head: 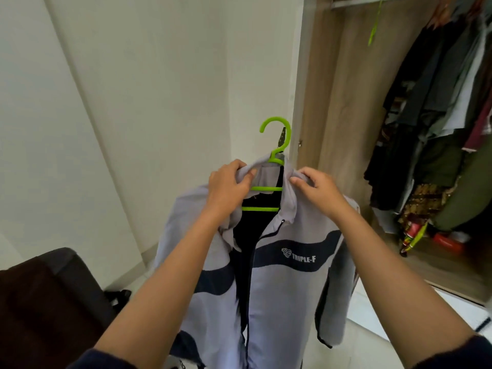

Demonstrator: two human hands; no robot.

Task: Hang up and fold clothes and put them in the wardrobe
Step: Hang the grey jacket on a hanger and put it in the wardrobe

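A grey jacket (282, 296) with a dark navy band and white "TRIPLE-F" lettering hangs on a lime green hanger (277, 145), held up in front of me. Its zip is open at the top and shows a dark lining. My left hand (229, 187) grips the left side of the collar. My right hand (316, 193) pinches the right side of the collar. The hanger's hook sticks up above the collar, free of any rail. The open wardrobe (335, 107) stands to the right.
Inside the wardrobe several dark garments (436, 115) hang from a rail, with another green hanger (374, 25) near the top. Patterned cloth and red items lie on its floor. A dark chair (50, 296) stands at lower left. White walls are behind.
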